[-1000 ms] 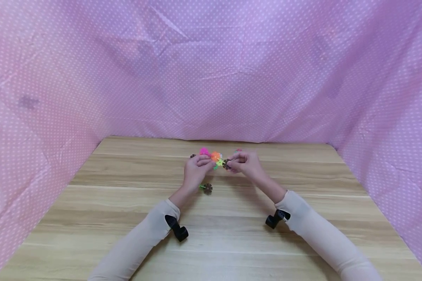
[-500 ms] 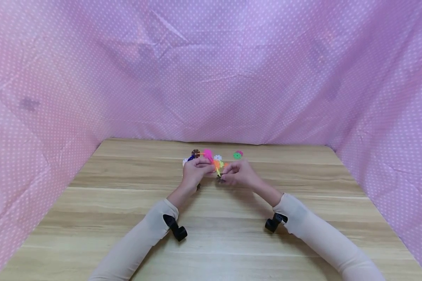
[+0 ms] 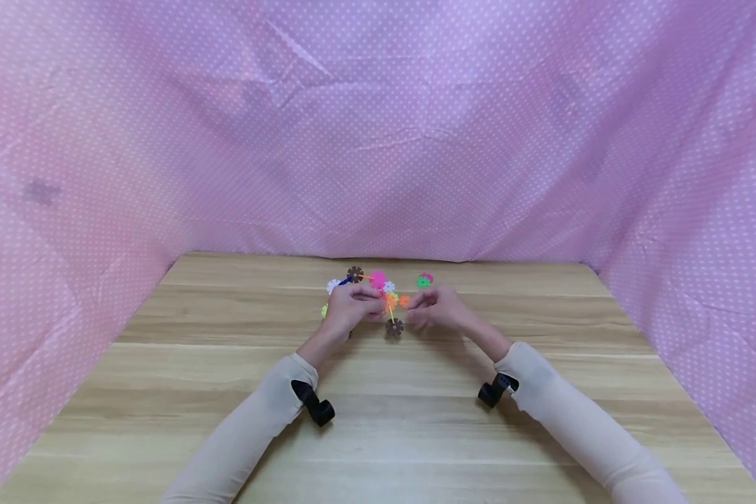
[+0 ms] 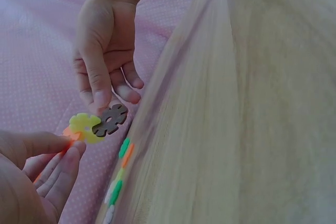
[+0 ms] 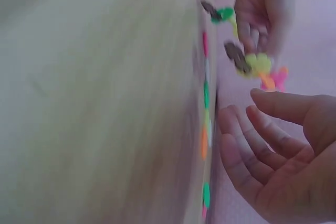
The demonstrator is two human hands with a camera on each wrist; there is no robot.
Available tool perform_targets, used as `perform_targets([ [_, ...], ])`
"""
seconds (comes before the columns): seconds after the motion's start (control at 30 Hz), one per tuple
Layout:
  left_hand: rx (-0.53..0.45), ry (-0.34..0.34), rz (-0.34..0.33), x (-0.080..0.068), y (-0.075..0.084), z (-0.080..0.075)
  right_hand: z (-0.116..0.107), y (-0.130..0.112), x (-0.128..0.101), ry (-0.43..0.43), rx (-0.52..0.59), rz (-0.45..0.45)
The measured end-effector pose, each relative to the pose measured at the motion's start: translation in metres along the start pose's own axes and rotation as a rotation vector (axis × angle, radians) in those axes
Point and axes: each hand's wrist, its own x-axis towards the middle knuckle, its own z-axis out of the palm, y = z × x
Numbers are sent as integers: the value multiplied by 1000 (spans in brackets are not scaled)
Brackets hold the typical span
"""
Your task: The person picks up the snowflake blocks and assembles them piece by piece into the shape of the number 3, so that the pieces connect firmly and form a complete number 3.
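My left hand [image 3: 351, 306] pinches an orange notched disc [image 4: 72, 134], one of several plastic snowflake discs joined in a chain. Slotted on past it are a yellow disc [image 4: 84, 124] and, at the near end, a brown disc [image 3: 394, 327]. On the chain's far side a pink disc [image 3: 378, 279] shows above the fingers. My right hand [image 3: 439, 308] is just right of the brown disc, fingers loosely bent and holding nothing. In the right wrist view, another brown disc [image 5: 211, 11] joined to a green disc [image 5: 226, 14] appears beside the left hand.
Loose discs lie on the wooden table [image 3: 378, 420]: a green one [image 3: 423, 281] over a pink one, an orange one [image 3: 404, 301] and a white one [image 3: 388, 286]. Left of the hands are a white disc [image 3: 333, 285] and a yellow disc [image 3: 325, 310]. A pink dotted curtain [image 3: 378, 140] surrounds the table.
The brown disc has swung from the chain's right side to its near side. My right hand, which gripped that disc, has let go and drawn slightly right.
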Motion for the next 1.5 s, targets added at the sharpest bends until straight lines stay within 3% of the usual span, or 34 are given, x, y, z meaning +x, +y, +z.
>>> perform_targets([
  [0.23,34,-42,5,9,-4,1,-19,6,8,2,-143,21],
  [0.47,91,-68,11,18,-4,5,-25,15,29,-37,-305,-157],
  [0.7,205,-74,129,29,-10,4,-23,19,48,-136,-353,-270],
  [0.83,247,-81,149,32,-13,0,-20,20,55,-165,-387,-314],
  [1.17,196,-70,131,31,-9,-8,-22,14,61,-154,-389,-235],
  [1.5,153,-84,135,29,-14,-7,-26,18,51,-88,-209,-150],
])
